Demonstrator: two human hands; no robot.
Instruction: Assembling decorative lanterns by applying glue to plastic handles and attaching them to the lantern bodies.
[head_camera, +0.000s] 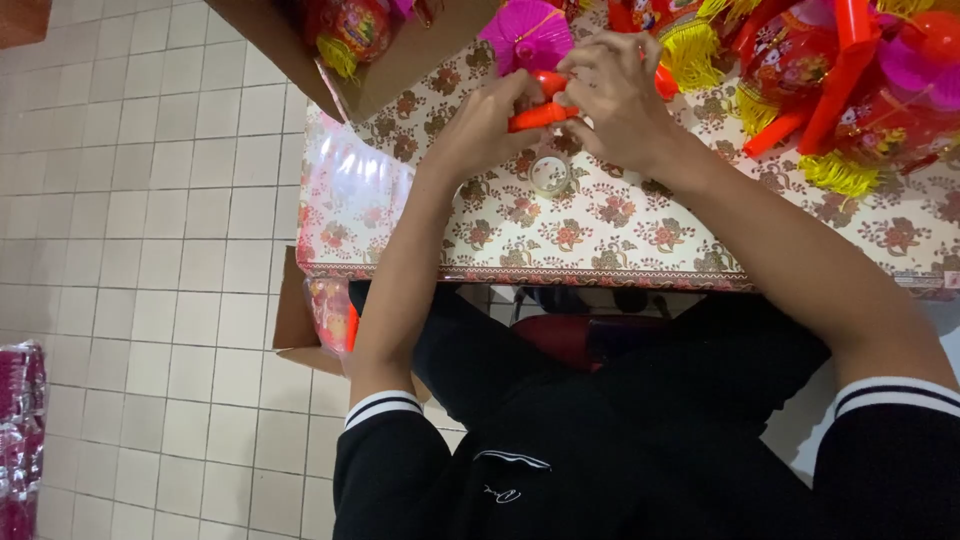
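Observation:
My left hand (487, 122) and my right hand (612, 88) meet over the far part of a table with a flowered cloth (600, 235). Both grip a small orange plastic piece (540, 116) between the fingers. Just beyond the hands lies a pink pleated paper lantern (526, 34). A roll of clear tape (549, 174) rests on the cloth just below my hands.
A heap of red, pink and yellow-tasselled lanterns (820, 80) fills the table's far right. An open cardboard box (400, 55) with lanterns stands at the far left. Another box (310, 320) sits on the tiled floor by my left knee. Pink packs (20, 430) lie at the left edge.

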